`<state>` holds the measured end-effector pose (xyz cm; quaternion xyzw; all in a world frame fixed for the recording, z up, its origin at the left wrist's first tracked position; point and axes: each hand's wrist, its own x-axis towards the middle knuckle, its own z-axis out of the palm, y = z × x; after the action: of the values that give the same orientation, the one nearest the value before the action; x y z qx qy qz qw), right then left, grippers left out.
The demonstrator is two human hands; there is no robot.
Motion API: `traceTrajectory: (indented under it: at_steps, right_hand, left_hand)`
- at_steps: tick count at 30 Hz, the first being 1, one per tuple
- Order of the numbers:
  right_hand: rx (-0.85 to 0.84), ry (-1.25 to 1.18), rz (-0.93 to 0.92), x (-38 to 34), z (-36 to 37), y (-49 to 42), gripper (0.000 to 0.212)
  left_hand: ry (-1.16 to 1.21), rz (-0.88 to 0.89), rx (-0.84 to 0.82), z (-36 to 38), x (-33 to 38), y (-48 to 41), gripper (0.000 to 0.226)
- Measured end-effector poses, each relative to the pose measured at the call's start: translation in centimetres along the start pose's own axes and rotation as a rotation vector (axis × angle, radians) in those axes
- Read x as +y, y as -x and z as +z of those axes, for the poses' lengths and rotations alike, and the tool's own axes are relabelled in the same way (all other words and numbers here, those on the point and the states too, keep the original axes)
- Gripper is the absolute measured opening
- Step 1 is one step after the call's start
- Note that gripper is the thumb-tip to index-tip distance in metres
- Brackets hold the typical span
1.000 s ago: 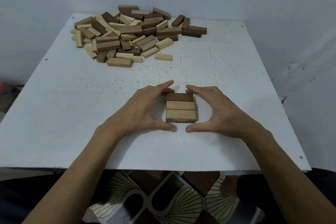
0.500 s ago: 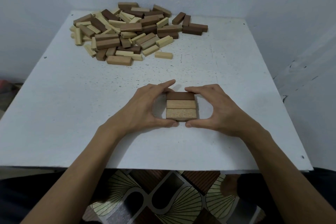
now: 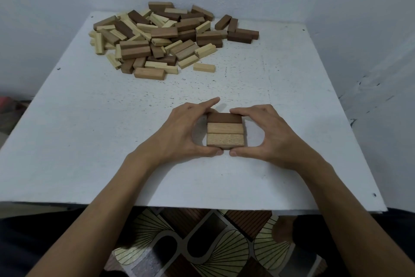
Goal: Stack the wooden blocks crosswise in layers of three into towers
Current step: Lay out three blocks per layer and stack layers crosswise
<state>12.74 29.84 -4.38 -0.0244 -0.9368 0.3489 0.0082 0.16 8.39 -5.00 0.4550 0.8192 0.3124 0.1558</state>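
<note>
A low stack of wooden blocks (image 3: 225, 129) stands on the white table (image 3: 89, 142), near its front middle. Its top layer has three blocks side by side: dark brown at the back, tan in the middle, pale at the front. A lower layer shows at the right and front edges. My left hand (image 3: 179, 134) cups the stack's left side, thumb at the front, fingers at the back. From the right, my right hand (image 3: 269, 135) grips it the same way. The two thumb tips almost meet.
A big loose pile of dark and pale wooden blocks (image 3: 161, 36) lies at the table's back left, with one pale block (image 3: 204, 67) lying apart in front. Walls close the back and right. A patterned floor shows below the front edge.
Both hands have closed in on the stack; the thumbs moved from a little in front of it up against its front edge. The blocks now sit squared together.
</note>
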Motion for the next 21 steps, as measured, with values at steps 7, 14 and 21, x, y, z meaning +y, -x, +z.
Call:
traceTrajectory:
  at_steps: [7, 14, 21]
  right_hand:
    - [-0.001, -0.011, 0.027, -0.2, 0.1, 0.1, 0.082]
    - [-0.040, 0.070, 0.104, -1.4, -0.1, 1.3, 0.119]
    - [-0.036, 0.386, 0.126, -2.0, 2.1, 3.4, 0.130]
  left_hand:
    - [0.017, -0.014, -0.006, -0.1, 0.3, 0.0, 0.107]
    - [-0.131, -0.028, 0.000, -0.1, 0.5, 1.2, 0.119]
    - [-0.382, -0.102, -0.074, 0.9, 2.4, 3.7, 0.097]
